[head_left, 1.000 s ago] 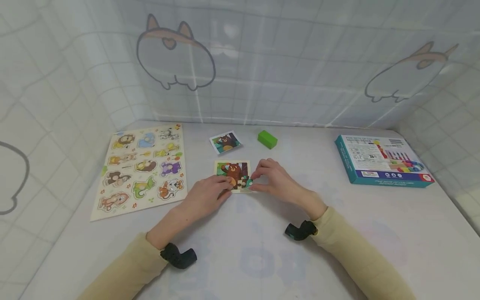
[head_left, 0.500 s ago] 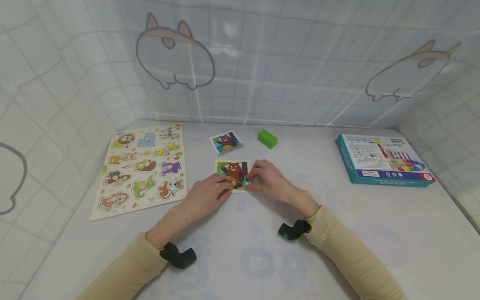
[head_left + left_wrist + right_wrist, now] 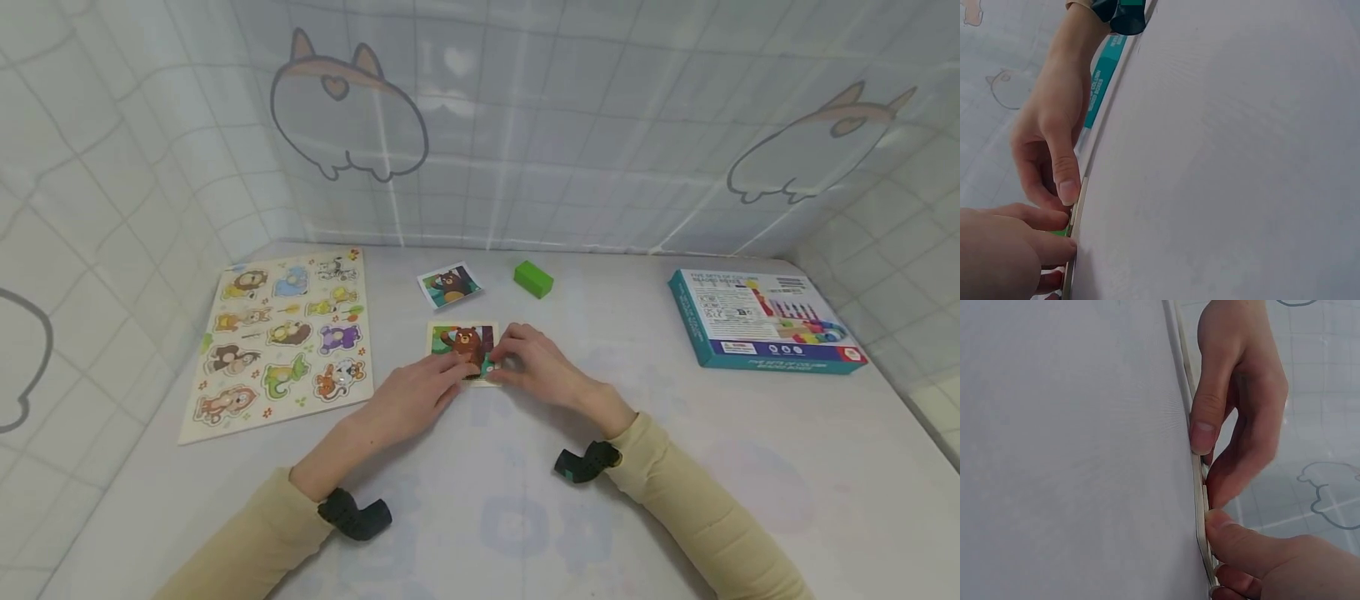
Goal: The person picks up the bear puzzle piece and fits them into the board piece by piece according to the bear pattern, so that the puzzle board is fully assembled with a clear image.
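A small square bear puzzle (image 3: 467,338) in a pale wooden frame lies flat on the table, in the middle of the head view. My left hand (image 3: 411,393) rests its fingertips on the puzzle's lower left part and covers some of it. At the lower right corner, the thumb and fingers of my right hand (image 3: 546,368) pinch a teal puzzle piece (image 3: 489,367). The right wrist view shows the right thumb (image 3: 1225,534) against the thin edge of the piece, slightly above the frame, with the left thumb (image 3: 1204,434) at the frame's edge beyond.
Behind the puzzle lie a bear picture card (image 3: 450,285) and a green block (image 3: 533,279). A wooden board of animal figures (image 3: 281,342) lies on the left. A teal and white box (image 3: 765,321) lies at the right, near the tiled-pattern backdrop (image 3: 570,125).
My right hand has moved slightly left, bringing the teal piece into the puzzle's lower right corner. My left fingertips have shifted slightly right on the puzzle.
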`<state>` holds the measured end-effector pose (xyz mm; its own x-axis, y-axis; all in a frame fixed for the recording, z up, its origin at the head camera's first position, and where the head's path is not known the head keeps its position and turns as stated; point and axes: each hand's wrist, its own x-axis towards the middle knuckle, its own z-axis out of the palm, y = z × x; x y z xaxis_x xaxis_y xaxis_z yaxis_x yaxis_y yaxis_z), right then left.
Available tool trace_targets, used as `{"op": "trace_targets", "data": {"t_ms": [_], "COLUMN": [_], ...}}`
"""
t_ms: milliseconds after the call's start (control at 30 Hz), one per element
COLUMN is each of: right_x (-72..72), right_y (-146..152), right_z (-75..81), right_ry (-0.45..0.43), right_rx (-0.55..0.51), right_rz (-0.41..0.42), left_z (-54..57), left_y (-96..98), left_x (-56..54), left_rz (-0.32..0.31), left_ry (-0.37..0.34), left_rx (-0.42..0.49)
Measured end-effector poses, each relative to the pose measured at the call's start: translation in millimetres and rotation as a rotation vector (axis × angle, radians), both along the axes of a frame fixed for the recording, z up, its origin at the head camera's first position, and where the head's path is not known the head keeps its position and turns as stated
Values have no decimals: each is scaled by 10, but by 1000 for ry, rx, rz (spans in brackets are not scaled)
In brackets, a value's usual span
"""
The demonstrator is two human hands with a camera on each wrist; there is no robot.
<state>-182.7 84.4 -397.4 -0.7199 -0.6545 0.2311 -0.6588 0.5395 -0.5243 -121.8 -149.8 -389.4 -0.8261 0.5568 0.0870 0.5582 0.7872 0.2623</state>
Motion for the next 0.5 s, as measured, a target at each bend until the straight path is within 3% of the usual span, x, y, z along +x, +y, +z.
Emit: {"op": "trace_targets", "data": {"t_ms": [167, 500], "right_x": [7, 4], "right_y": [1, 11], "right_z": [-4, -35], "right_ry": [0, 43], "right_rx": [3, -28], "right_rz": [-7, -4], "left_z": [9, 9], "left_y": [1, 19], "left_x": [7, 40], "left_rz": [-30, -70], "left_ry": [4, 35], "left_rx": [-45, -34]}}
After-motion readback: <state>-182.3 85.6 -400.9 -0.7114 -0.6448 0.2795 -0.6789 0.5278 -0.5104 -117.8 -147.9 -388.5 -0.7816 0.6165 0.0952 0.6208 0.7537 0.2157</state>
